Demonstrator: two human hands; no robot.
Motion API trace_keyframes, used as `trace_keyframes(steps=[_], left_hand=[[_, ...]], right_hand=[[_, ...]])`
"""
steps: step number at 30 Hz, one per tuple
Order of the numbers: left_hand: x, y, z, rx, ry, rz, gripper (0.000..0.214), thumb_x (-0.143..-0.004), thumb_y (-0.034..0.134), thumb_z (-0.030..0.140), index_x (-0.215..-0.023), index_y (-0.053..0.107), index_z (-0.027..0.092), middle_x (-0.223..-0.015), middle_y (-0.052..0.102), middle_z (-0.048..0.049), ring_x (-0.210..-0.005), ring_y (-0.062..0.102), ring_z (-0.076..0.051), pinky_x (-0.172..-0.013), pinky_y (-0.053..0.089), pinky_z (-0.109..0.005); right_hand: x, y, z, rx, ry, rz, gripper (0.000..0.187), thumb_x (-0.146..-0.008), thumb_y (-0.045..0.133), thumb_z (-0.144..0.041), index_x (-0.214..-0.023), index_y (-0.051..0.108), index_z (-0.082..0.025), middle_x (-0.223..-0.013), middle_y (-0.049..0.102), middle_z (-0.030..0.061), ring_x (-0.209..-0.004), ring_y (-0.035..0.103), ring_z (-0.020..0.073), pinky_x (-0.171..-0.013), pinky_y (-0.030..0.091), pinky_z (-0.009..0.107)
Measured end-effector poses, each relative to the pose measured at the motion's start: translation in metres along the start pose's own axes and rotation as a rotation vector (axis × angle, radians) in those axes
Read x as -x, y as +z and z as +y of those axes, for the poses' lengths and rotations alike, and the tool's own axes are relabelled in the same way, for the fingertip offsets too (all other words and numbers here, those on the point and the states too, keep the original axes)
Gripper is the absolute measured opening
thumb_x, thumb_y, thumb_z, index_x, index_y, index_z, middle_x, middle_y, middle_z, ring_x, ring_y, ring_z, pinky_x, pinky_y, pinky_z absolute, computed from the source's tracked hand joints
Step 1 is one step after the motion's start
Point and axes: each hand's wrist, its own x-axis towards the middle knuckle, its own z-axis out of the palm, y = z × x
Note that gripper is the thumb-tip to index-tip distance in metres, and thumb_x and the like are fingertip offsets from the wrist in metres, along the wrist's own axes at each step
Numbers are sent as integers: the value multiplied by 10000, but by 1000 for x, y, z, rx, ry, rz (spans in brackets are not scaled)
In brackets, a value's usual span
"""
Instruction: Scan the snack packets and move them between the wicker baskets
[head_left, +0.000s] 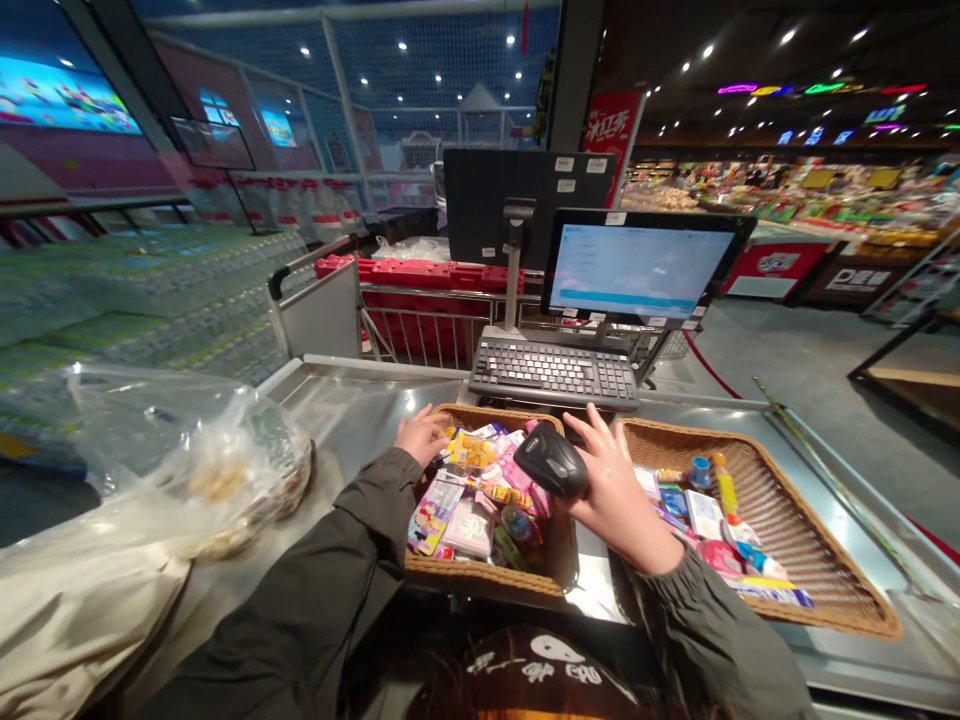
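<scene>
My right hand grips a black handheld barcode scanner over the right side of the left wicker basket; some of its fingers stretch forward toward the keyboard. At that basket's far left rim is my left hand, fingers apart and holding nothing I can see. Whether its fingertips touch the contents is unclear. Small packaged goods fill the left basket, among them a yellow packet and a colourful card pack. The right wicker basket has fewer goods, including a yellow tube and a blue-capped item.
Beyond the baskets stand a black keyboard, a lit monitor and a second screen's back. Clear plastic bags lie on the metal counter's left end. Behind the counter is a cart with red crates.
</scene>
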Motion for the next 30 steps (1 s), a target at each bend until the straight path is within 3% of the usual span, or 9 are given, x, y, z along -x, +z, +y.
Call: trace_keyframes(steps=[6, 10, 15, 19, 23, 26, 30], left_hand=[[13, 3, -5, -111, -19, 47, 189, -733, 586, 173, -579, 683, 223, -1289, 673, -36, -1391, 410, -358, -1107, 180, -727], [21, -3, 1, -252, -5, 43, 199, -724, 587, 133, -563, 676, 208, -1296, 661, -71, -1415, 371, -370, -1129, 105, -726], [20, -15, 21, -332, 58, 81, 108, -768, 619, 184, -740, 722, 201, -1429, 548, -123, -1452, 296, -379, -1131, 101, -730], [11, -23, 56, -273, 192, 88, 114, -824, 618, 245, -862, 722, 220, -1449, 530, -122, -1458, 293, -364, -1144, 144, -710], [-4, -16, 107, -212, 436, 77, 149, -871, 597, 311, -924, 706, 225, -1462, 519, -104, -1469, 275, -347, -1145, 165, -698], [-18, 3, 151, -156, 623, 50, 162, -882, 599, 335, -940, 707, 229, -1469, 514, -91, -1477, 259, -333, -1165, 140, -667], [-37, 44, 211, -111, 805, -53, 148, -857, 643, 345, -908, 717, 227, -1454, 529, -85, -1471, 269, -335, -1176, 123, -655]], right_hand=[[-3, 5, -3, -18, -18, -4, 494, -746, 631, -231, -1239, 621, -204, -1502, 427, 161, -1499, 134, 411, -1122, 126, 751], [-2, 6, -4, -19, -17, -24, 493, -751, 627, -233, -1243, 620, -205, -1504, 427, 159, -1499, 131, 410, -1121, 129, 751], [3, 3, 1, -14, 6, -6, 457, -736, 630, -230, -1190, 636, -184, -1497, 430, 175, -1498, 131, 415, -1117, 132, 756], [13, -13, 12, 25, 83, 30, 391, -730, 610, -214, -1117, 649, -173, -1499, 430, 175, -1495, 138, 423, -1120, 149, 751], [34, -40, 33, 95, 210, 115, 396, -722, 599, -196, -1115, 637, -167, -1484, 450, 172, -1485, 166, 437, -1110, 178, 757], [57, -59, 53, 152, 303, 199, 408, -748, 615, -234, -1152, 621, -178, -1471, 463, 174, -1482, 175, 443, -1094, 196, 769], [88, -81, 78, 204, 427, 263, 471, -767, 625, -283, -1223, 588, -171, -1457, 470, 194, -1476, 186, 454, -1095, 192, 773]])
